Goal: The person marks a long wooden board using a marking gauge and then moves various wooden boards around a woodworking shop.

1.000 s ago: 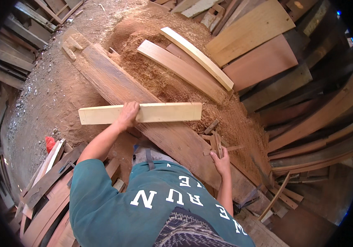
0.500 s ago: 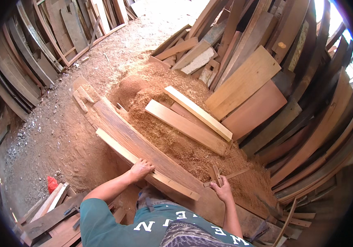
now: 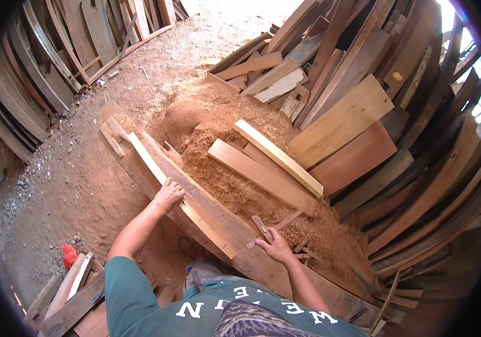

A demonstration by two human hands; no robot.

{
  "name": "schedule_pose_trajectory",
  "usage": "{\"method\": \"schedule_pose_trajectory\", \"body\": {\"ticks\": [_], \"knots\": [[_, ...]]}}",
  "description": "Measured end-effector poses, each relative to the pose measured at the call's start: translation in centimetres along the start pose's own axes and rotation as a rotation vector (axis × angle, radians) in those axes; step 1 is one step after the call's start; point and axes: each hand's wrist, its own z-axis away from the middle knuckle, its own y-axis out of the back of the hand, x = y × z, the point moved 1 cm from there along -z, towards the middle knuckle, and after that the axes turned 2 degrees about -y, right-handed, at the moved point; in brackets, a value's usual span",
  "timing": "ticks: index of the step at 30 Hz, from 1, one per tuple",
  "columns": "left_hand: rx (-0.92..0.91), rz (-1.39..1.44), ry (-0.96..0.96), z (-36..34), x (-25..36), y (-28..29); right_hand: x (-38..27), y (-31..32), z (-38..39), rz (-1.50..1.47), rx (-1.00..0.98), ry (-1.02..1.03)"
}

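My left hand (image 3: 170,195) is closed around a long, narrow pale board (image 3: 207,228), about midway along it. That board lies lengthwise on a thick, worn bench plank (image 3: 106,114), its far end close to a small wooden stop (image 3: 111,140). In my right hand (image 3: 276,247), at the bench's right side, is a wooden marking gauge (image 3: 261,228), a short block crossed by a thin bar. The gauge is apart from the board. My right palm hides part of the gauge.
Shavings (image 3: 195,121) heap beyond the bench, with loose boards (image 3: 280,157) on them. Another small crossed-wood piece (image 3: 303,244) lies right of my right hand. Timber (image 3: 414,185) leans thickly on the right, more stands far left (image 3: 21,78). Offcuts (image 3: 72,292) pile at lower left.
My left hand has pushed the board forward and onto the bench, toward the stop. My right hand has moved left and slightly up, lifting the marking gauge.
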Motion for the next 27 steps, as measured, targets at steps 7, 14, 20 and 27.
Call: {"method": "schedule_pose_trajectory", "body": {"ticks": [7, 14, 20, 27], "knots": [[0.728, 0.756, 0.883, 2.2, 5.6, -3.0, -1.3, -3.8, -3.3, 0.083, -0.119, 0.12], [0.76, 1.066, 1.413, -2.4, 12.1, -5.5, -2.4, -9.6, -5.2, 0.211, -0.241, 0.356], [0.86, 0.974, 1.384, -3.7, 12.6, -6.7, -0.6, -10.8, -3.3, 0.266, -0.289, 0.192], [0.787, 0.989, 1.415, -4.0, 13.2, -6.3, 1.0, -11.5, -4.2, 0.212, -0.224, 0.31]]}}
